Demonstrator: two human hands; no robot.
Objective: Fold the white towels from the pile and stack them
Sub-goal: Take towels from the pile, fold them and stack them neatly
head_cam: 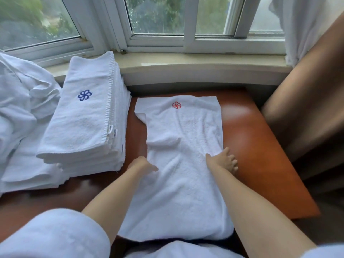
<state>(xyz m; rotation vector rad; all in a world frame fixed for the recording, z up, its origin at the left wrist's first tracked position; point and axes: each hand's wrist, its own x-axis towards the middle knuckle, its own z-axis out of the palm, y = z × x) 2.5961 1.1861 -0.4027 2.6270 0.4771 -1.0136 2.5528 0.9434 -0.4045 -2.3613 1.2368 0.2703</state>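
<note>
I have one towel (183, 164) spread lengthwise down the middle of the brown counter (260, 164), already narrowed into a long strip, with its red emblem (176, 105) at the far end by the window sill (186, 66) and its near end hanging over the counter edge toward me. My left hand (144, 164) lies at the strip's left edge about midway along, fingers tucked at or under the cloth; I cannot tell whether that grip has closed on the edge or is only pressing. My right hand (226, 162) lies flat on the right edge, fingers spread and half on the counter, holding nothing. The step, as I judge it, is smoothing the strip before folding it end to end. To do it well I would press out the wrinkle ridges running between my hands, then square the far left corner, which flares out wider than the rest and would leave a ragged edge. After that I would pinch both near corners, carry them up to the far end so the edges meet, and keep the emblem on the outside if it is to match the blue emblem (84, 95) showing on top of the folded stack (87, 127) just to the left. The unfolded pile (20, 108) lies beyond that stack at the far left, so the carry to the stack is short.
</note>
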